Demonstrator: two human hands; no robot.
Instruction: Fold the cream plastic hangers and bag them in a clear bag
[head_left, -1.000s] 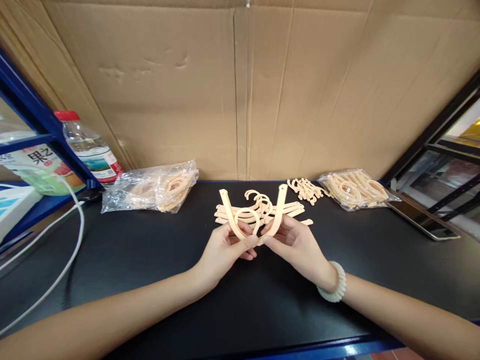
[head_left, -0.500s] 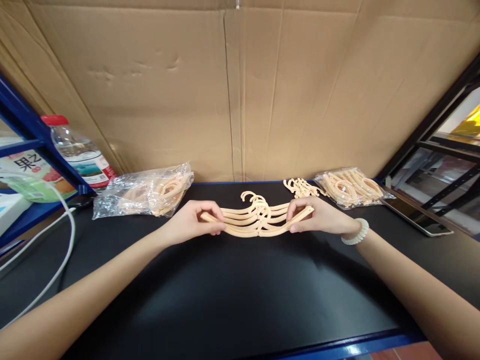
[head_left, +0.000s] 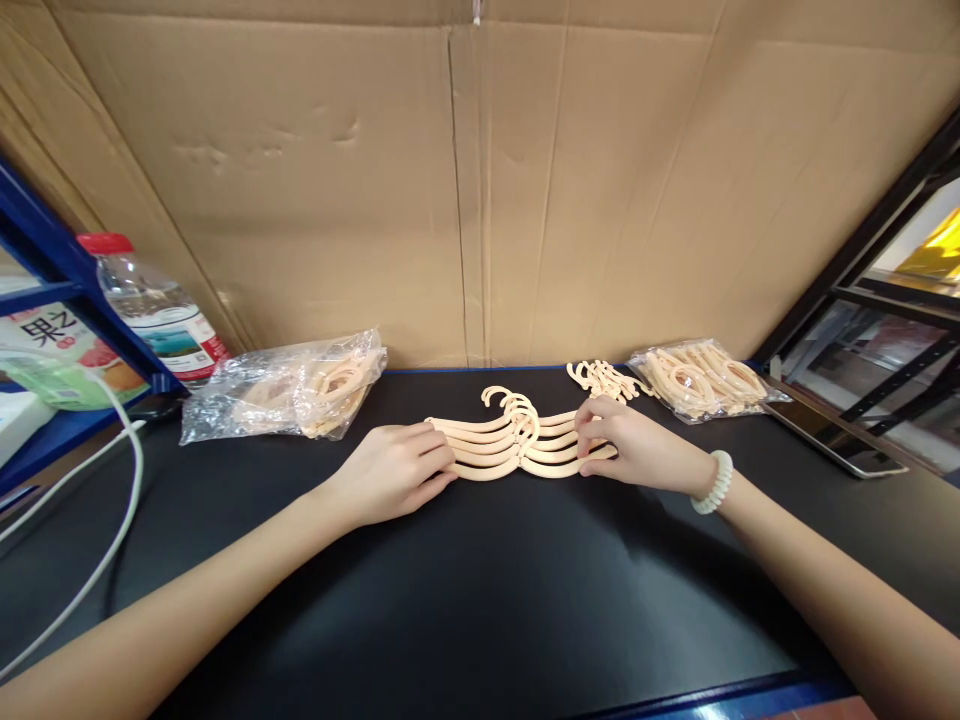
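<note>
Several beige clothes hangers (head_left: 484, 458) lie in an overlapping row at the middle of the black table, hooks bunched together at the centre. My left hand (head_left: 397, 470) is closed over their left ends, fingers pointing right and the thumb hidden under the hand. At the other side my right hand (head_left: 630, 445) pinches the right ends, its thumb at the front hanger and its bent fingers further back. A white coiled band (head_left: 716, 482) circles the right wrist.
Behind my right hand lies a pile of loose beige hooks (head_left: 604, 377). Clear bags of beige parts rest at back left (head_left: 300, 390) and back right (head_left: 697, 378). A phone (head_left: 840, 430) lies far right; a water bottle (head_left: 161, 310) and white cable (head_left: 135, 500) are left. Cardboard (head_left: 360, 200) walls the back.
The front hanger's ends, raised before, have come down level with the row. My left hand has rolled palm-down over the left ends; my right hand has shifted slightly lower.
</note>
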